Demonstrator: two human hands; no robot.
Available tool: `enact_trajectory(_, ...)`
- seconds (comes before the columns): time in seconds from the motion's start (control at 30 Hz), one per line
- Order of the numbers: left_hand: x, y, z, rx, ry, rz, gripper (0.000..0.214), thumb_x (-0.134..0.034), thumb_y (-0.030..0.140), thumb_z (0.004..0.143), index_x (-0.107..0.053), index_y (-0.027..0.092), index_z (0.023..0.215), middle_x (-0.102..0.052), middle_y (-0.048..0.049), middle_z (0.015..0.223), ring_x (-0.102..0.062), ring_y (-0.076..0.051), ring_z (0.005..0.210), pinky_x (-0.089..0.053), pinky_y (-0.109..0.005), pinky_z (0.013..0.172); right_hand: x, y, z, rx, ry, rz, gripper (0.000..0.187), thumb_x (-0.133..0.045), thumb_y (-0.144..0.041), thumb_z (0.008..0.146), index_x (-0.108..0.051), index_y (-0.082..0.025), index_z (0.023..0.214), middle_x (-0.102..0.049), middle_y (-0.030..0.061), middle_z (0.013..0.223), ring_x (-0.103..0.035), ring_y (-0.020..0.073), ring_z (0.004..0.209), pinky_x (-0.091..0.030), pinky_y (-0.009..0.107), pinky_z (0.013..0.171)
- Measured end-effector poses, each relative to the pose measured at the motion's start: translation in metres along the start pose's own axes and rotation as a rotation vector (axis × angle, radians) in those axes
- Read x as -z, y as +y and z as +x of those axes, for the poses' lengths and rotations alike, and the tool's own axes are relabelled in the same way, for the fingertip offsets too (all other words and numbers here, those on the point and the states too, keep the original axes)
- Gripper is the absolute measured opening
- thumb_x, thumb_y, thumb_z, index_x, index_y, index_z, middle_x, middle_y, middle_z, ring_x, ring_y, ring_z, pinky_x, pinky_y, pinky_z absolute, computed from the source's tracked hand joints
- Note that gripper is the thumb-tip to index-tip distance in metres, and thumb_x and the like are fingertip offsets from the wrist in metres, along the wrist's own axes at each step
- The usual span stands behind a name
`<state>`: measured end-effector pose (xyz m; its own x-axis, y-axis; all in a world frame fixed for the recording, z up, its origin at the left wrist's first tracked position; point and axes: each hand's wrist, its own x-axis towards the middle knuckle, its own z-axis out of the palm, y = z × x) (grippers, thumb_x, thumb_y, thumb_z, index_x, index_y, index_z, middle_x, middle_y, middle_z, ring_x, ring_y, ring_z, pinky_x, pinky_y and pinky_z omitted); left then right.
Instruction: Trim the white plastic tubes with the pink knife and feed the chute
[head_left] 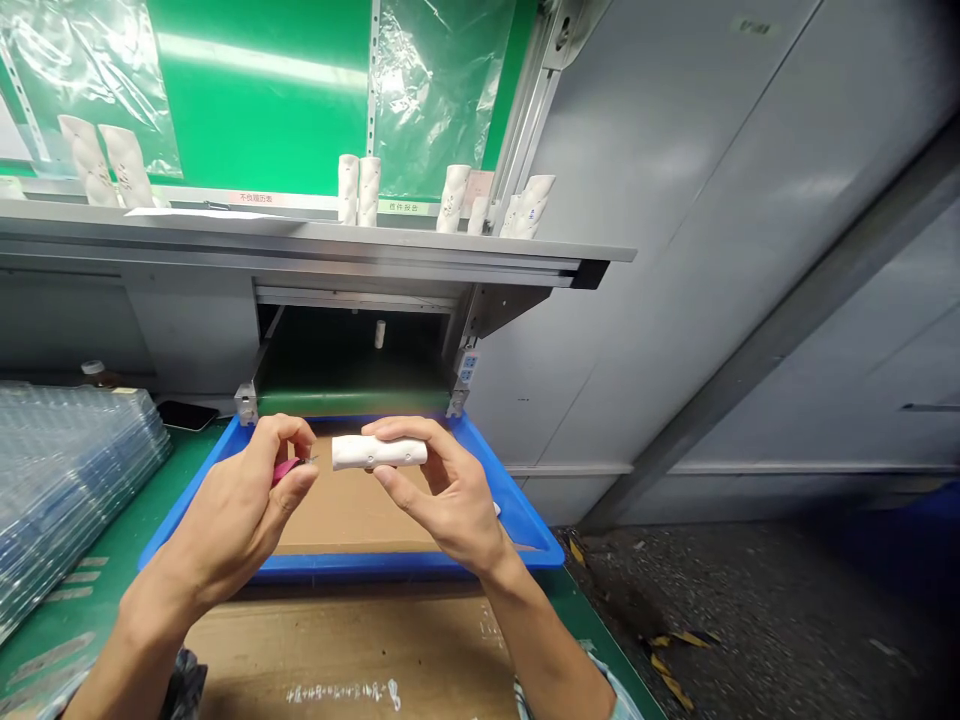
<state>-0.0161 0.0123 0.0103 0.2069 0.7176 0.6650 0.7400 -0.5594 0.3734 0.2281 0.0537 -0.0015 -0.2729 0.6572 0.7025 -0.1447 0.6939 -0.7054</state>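
Observation:
My right hand grips a white tube with a few small raised rings on its side, between thumb and fingers. The tube lies level above the blue tray. To the left of it, my left hand pinches a small tool with a pink handle. A thin metal tip sticks out toward the tube's left end, with a gap between them. The rest of the tool is hidden by the fingers.
A conveyor belt carries a small white piece behind the tray. Stacked clear plastic trays and a phone lie left. Larger white tubes stand on the metal shelf. Cardboard lies in front.

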Motion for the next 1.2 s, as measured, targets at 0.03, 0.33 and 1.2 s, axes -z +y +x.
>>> enact_trajectory(0.03,-0.001,-0.001,0.0,0.008,0.027,-0.005,0.026,-0.04,0.046,0.117,-0.054,0.025,0.111,-0.057,0.0052,0.081,-0.049,-0.012,0.056,-0.042,-0.023,0.057,0.0,0.001,0.0,-0.012,0.002,0.005,0.023,-0.079,-0.024,0.1,-0.074,-0.029,0.122,-0.079,0.0031,0.124,-0.075,0.0162,0.103,-0.063,0.028,0.092)
enact_trajectory(0.33,0.003,0.009,0.004,-0.13,0.129,0.012,0.024,-0.049,0.034,0.116,-0.068,0.024,0.105,-0.064,0.0052,0.08,-0.057,-0.01,0.065,-0.044,-0.02,0.066,0.001,0.004,-0.002,-0.114,0.027,0.032,0.026,-0.084,-0.038,0.097,-0.076,-0.027,0.12,-0.08,0.0042,0.117,-0.075,0.0181,0.095,-0.065,0.033,0.087)
enact_trajectory(1.2,-0.01,0.022,-0.004,-0.254,0.089,0.573,0.044,-0.044,0.047,0.118,-0.066,0.018,0.142,-0.086,-0.0079,0.116,-0.081,-0.019,0.072,-0.047,-0.03,0.057,0.001,-0.007,0.0,0.16,-0.093,-0.321,0.024,-0.077,-0.02,0.101,-0.072,-0.025,0.124,-0.08,0.0063,0.119,-0.077,0.0211,0.107,-0.064,0.032,0.086)
